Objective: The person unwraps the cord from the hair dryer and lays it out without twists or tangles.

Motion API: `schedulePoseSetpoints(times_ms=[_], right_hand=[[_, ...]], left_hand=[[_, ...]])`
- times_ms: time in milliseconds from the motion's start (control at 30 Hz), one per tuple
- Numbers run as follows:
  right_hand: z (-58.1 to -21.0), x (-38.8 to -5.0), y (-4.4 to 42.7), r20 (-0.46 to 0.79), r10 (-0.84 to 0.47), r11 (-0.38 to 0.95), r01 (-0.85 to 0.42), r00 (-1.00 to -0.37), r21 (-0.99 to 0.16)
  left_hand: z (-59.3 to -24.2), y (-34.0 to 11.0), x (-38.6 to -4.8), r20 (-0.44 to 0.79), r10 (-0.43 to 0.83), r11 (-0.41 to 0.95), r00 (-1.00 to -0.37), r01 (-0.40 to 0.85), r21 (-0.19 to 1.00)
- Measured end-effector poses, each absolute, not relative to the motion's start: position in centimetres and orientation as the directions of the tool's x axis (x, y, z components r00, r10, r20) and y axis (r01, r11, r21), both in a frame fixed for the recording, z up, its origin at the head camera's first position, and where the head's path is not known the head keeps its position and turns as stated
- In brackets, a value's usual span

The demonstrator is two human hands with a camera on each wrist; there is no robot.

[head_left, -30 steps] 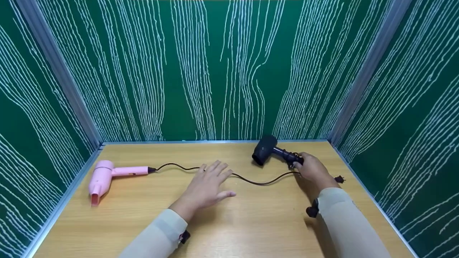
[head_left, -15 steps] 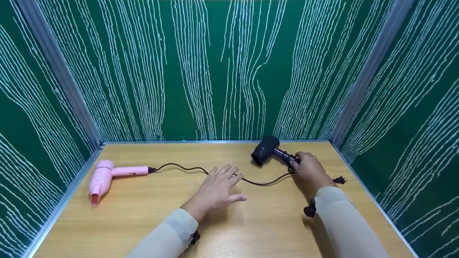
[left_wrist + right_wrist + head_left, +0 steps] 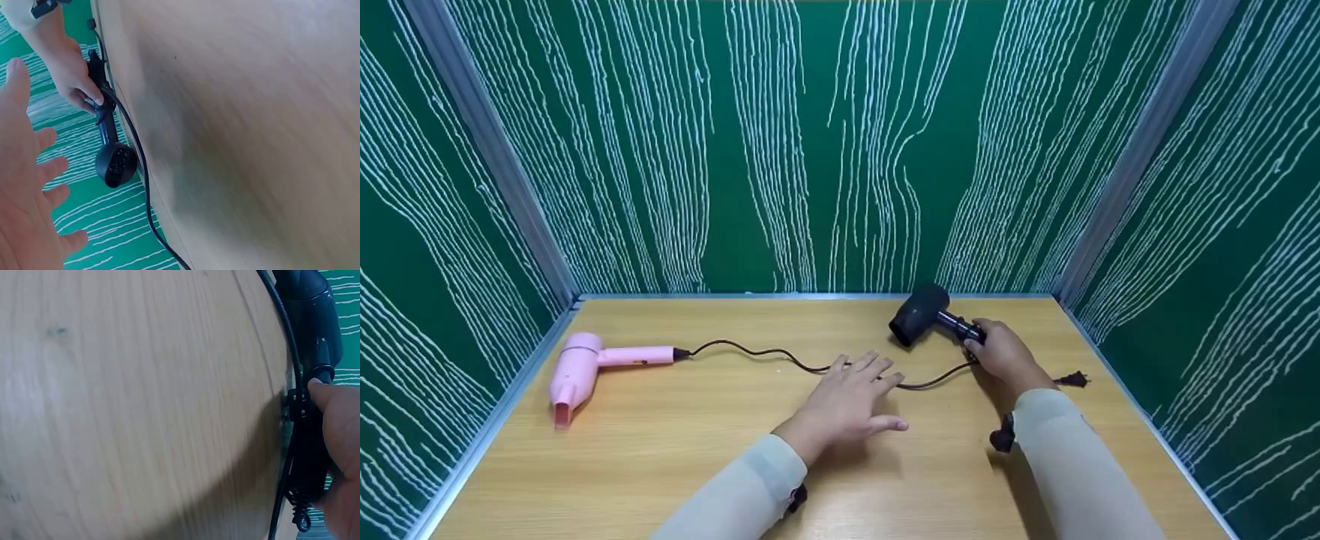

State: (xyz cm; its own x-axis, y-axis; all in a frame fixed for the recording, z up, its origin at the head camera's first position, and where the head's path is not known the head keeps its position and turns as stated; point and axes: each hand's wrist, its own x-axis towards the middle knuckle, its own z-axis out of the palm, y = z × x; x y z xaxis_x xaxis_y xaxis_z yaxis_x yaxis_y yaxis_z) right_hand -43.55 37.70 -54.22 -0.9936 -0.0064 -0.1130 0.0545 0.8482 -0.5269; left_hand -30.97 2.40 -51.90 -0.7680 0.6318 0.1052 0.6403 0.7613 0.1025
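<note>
A pink hair dryer (image 3: 576,375) lies at the left of the table in the head view, its nozzle towards me. From its handle a thin black cord (image 3: 754,351) runs right, passing beneath my left hand (image 3: 846,409). That hand hovers palm down with fingers spread, holding nothing; touch on the cord cannot be told. My right hand (image 3: 1006,351) grips the handle of a black hair dryer (image 3: 919,313) near the back right. In the right wrist view, the thumb presses on the handle, and a coiled strain relief (image 3: 302,509) shows below.
A wooden table (image 3: 675,465) fills the foreground. Green walls (image 3: 802,150) with white wavy lines enclose it at the back and both sides. A two-prong plug (image 3: 1072,379) lies right of my right wrist; which dryer it belongs to is hidden.
My left hand has slid rightwards above the cord, nearer the black hair dryer, still spread. My right hand keeps its grip with barely any shift. The pink hair dryer stays put.
</note>
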Motion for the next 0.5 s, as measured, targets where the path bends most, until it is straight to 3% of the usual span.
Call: schedulePoseSetpoints(times_ms=[500], right_hand=[[-54.1, -43.3, 37.4, -0.099, -0.017, 0.848, 0.038, -0.995, -0.528]], left_hand=[[-53.3, 0.8, -31.5, 0.1, 0.584, 0.777, -0.805, 0.591, 0.216]])
